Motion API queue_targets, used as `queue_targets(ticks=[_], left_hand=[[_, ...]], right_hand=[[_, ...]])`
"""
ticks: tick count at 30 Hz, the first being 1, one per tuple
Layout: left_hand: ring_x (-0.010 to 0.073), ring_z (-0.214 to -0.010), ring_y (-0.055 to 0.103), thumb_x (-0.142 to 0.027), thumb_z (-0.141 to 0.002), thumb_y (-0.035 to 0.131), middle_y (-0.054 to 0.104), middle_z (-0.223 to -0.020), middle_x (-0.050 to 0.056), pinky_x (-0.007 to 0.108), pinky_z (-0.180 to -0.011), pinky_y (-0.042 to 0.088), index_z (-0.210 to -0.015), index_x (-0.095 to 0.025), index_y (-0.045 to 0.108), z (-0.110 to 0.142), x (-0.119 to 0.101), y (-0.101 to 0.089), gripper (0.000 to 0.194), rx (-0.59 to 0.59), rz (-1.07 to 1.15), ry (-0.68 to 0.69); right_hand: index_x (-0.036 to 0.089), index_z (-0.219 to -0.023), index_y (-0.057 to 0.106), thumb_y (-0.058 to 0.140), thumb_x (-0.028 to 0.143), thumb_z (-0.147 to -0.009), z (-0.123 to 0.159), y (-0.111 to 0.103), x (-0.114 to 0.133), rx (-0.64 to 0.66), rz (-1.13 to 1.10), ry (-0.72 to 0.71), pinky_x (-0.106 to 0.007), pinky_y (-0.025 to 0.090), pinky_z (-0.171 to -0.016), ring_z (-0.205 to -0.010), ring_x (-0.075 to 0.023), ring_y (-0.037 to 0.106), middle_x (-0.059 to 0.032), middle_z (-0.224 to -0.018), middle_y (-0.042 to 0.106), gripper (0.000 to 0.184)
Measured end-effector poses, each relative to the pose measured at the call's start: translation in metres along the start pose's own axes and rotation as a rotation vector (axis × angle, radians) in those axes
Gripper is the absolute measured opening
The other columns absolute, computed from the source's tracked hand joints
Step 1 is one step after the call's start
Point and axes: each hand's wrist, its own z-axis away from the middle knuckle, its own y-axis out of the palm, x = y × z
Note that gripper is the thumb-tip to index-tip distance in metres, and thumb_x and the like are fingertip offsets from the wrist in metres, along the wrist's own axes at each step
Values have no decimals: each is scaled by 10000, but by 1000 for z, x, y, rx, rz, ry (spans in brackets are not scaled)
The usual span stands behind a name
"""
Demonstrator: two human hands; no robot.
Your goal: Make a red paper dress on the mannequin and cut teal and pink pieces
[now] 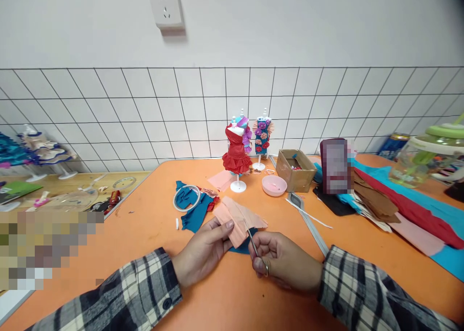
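Observation:
A folded piece of peach crepe paper [235,215] is pinched between the thumb and fingers of my left hand [208,246]. My right hand [279,258] grips a pair of small metal scissors [254,246], fingers curled round the handle loops. The scissor blades point up and left and touch the peach paper near its middle. Under the paper lies a dark teal piece [243,248], partly hidden by it. Another teal piece [195,215] with a white ring [186,198] on it rests farther to the left.
Small dress stands, one in a red dress [237,150], one in teal with flowers [263,135], stand at the back. Nearby are a pink bowl [274,186], a cardboard box [295,174], a phone [334,165] and a grey strip [311,227]. Coloured paper strips [416,210] lie right.

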Motion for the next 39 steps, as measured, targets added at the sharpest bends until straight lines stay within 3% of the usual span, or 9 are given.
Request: queue_targets(ticks=[5,13,19,25,31,39], left_hand=[[302,-1235,562,-239,-887,633,641,-1290,124,433,-1057,419,-1237,-191,615,2,-3,6,354,21,-5,37],[302,-1172,604,-216,-881,653,656,-1256,140,425,-1021,441,-1291,-172,577,3,0,4,419,-33,-118,49],[311,-1186,590,-232,-844,691,660,-1250,138,420,-1011,446,-1279,-159,590,2,1,4,453,-8,-158,89],[308,-1139,618,-246,-820,720,681,-1208,141,412,-991,455,-1213,-151,629,3,1,6,415,-25,-183,93],[301,-1123,627,-241,-790,747,690,-1193,123,406,-986,453,-1169,-168,632,2,0,8,403,-63,-174,141],[296,-1112,623,-265,-771,767,692,-1171,128,392,-981,448,-1144,-150,640,2,2,9,410,-54,-224,138]], right_hand=[[171,-815,500,770,445,-656,1,-1,-4,49,-1,48,-142,206,-281,-297,8,299,67,-626,598,416],[164,-894,508,723,644,-655,4,-3,-5,149,31,36,-141,229,-298,-326,13,338,22,-767,631,578],[162,-882,508,694,689,-656,5,-2,-5,124,116,19,-149,256,-335,-377,-1,370,18,-771,608,602],[165,-852,527,697,639,-677,3,0,-5,83,170,13,-159,284,-376,-430,-22,369,29,-727,582,533],[158,-758,528,722,445,-713,1,3,-5,10,219,-32,-194,361,-553,-568,-75,477,30,-616,555,349],[162,-776,535,665,460,-746,2,5,-1,0,270,-69,-208,360,-590,-637,-98,485,12,-681,564,327]])
